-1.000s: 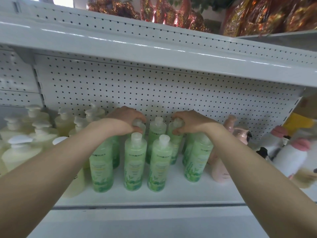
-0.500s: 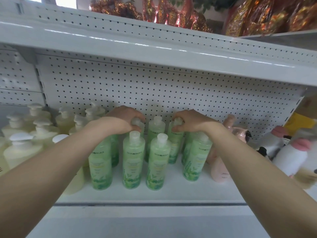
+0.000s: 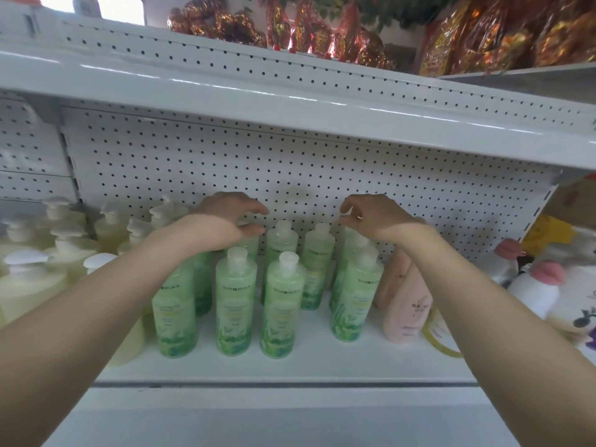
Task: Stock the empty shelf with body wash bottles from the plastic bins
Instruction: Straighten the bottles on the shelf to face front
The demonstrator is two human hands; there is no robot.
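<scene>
Placing step looks done. My left hand (image 3: 225, 217) and right hand (image 3: 375, 214) hover over the back-row caps, fingers loosely curled, gripping nothing. The translucent green plastic body wash bottles (image 3: 237, 301) stand upright in two rows on the white metal shelf (image 3: 290, 361). Next, I reckon, another load from the bins, which are out of view. There's a white perforated back panel (image 3: 290, 162) behind, with cream pump bottles (image 3: 32, 282) to the left and a pink bottle (image 3: 406, 304) to the right.

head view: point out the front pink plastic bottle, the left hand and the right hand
front pink plastic bottle (image 3: 407, 306), head view, middle of its body
left hand (image 3: 222, 222), head view, back of the hand
right hand (image 3: 377, 217), head view, back of the hand
</scene>
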